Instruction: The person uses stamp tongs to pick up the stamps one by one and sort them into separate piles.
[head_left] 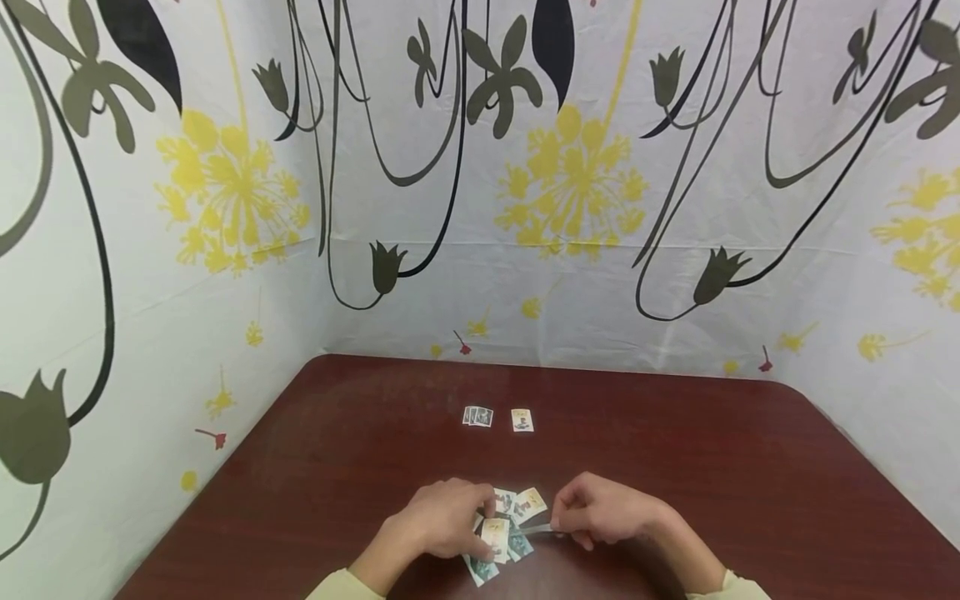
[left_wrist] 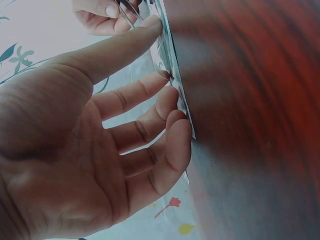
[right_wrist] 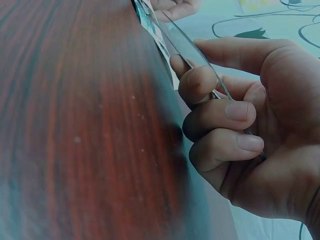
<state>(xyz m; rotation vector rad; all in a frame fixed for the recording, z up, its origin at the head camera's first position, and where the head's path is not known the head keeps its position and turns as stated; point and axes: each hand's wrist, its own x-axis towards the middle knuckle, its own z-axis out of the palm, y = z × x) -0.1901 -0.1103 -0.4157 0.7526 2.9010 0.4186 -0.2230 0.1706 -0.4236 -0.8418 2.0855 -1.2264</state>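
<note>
Both are working close together: the right hand is gripping thin metal tweezers, fingers curling tightly round them, while the left hand is keeping its thumb apart from its bent fingers, fingertips touching a loose pile of small printed cards. Those tweezers are reaching in from the right; whether they're nipping a card, I cannot tell. On top, a yellowish card is lying beside the left thumb, and a tilted card is sticking out toward the table's far edge. The pile is lying on the dark red-brown table, between its left and right edges. Nearer the far edge, overlapping greyish cards are sitting left of a single card. Beyond that edge, flower-printed white cloth is hanging.
</note>
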